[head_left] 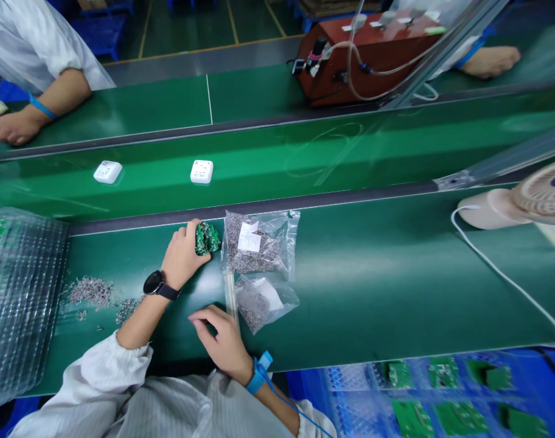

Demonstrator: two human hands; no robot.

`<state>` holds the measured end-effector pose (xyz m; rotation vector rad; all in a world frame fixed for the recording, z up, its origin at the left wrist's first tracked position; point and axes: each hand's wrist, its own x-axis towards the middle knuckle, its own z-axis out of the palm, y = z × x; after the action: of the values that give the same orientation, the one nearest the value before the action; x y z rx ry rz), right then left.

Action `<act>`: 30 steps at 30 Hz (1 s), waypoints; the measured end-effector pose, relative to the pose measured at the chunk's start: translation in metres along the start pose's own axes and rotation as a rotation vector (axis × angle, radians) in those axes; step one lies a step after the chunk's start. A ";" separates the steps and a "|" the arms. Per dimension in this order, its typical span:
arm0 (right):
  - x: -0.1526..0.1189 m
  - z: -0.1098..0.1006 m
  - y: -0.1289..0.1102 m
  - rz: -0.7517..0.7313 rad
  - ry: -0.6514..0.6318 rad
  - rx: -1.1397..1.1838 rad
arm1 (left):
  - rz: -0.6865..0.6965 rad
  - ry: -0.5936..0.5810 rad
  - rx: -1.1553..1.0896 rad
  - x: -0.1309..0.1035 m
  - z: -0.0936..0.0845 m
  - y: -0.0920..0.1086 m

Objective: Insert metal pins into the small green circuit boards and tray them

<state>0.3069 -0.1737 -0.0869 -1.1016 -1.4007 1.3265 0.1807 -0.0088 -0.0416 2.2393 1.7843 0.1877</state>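
My left hand (184, 257), with a dark watch on its wrist, is closed around a small stack of green circuit boards (207, 238) near the far edge of the green bench. To its right lies a large clear bag of small metal parts (269, 254) with a white label. A smaller bag of metal parts (252, 304) sits just in front of it. My right hand (225, 344) rests near the bench's front edge, thumb apart from its loosely bent fingers, with nothing visible in it. Loose metal parts (92, 291) lie in a pile left of my left forearm.
Stacked clear trays (26, 304) stand at the left end. A fan (496, 208) with a white cable stands at the right. Trayed circuit boards (460, 418) are at the lower right. Beyond the green conveyor (159, 167), co-workers' arms and a red machine (373, 58) appear.
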 end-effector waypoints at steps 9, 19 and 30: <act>0.000 0.000 0.000 0.000 0.001 -0.017 | 0.088 0.001 0.015 0.002 0.004 -0.012; 0.000 0.001 0.003 -0.001 0.006 -0.014 | 0.150 0.002 0.034 0.011 0.001 -0.017; 0.001 0.000 0.001 0.017 0.001 -0.035 | 0.156 0.010 -0.012 0.009 -0.003 -0.026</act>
<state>0.3064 -0.1727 -0.0881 -1.1391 -1.4210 1.3175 0.1577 0.0055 -0.0465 2.3727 1.6090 0.2402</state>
